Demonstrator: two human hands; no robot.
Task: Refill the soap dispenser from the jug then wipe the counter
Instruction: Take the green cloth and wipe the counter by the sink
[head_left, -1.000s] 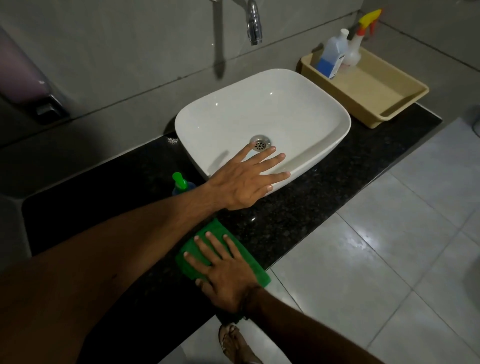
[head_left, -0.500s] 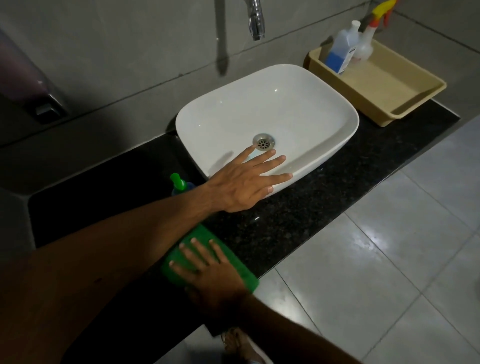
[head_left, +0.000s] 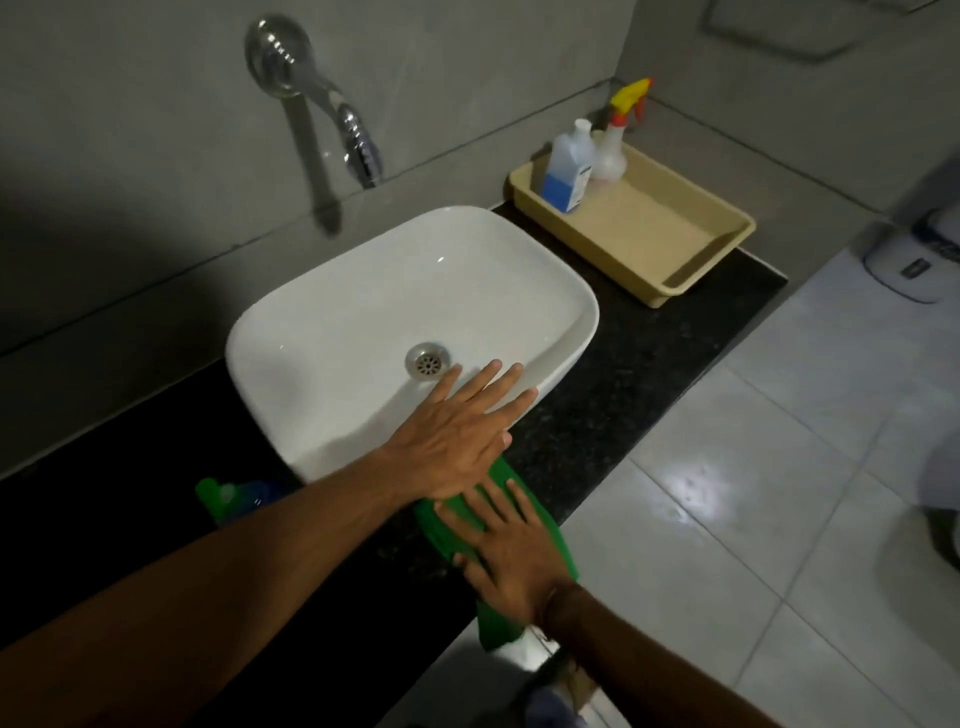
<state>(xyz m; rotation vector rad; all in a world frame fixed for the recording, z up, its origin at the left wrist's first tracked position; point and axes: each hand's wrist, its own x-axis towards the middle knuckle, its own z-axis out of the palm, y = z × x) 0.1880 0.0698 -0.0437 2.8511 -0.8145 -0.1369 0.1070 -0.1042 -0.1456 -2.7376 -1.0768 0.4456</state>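
I am wiping the black counter (head_left: 613, 410) by the white sink (head_left: 395, 312).
My right hand (head_left: 511, 566) is pressing flat and open on the green cloth (head_left: 550, 535); my left hand (head_left: 457, 441) is resting open on the sink's rim, with grey walls around.

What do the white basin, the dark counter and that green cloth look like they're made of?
The basin looks like glazed ceramic: smooth, glossy white with bright highlights. The counter seems polished stone, perhaps granite: black with fine pale speckles. The green cloth under the right hand looks like soft fabric, matte and slightly creased; its weave is too blurred to tell.
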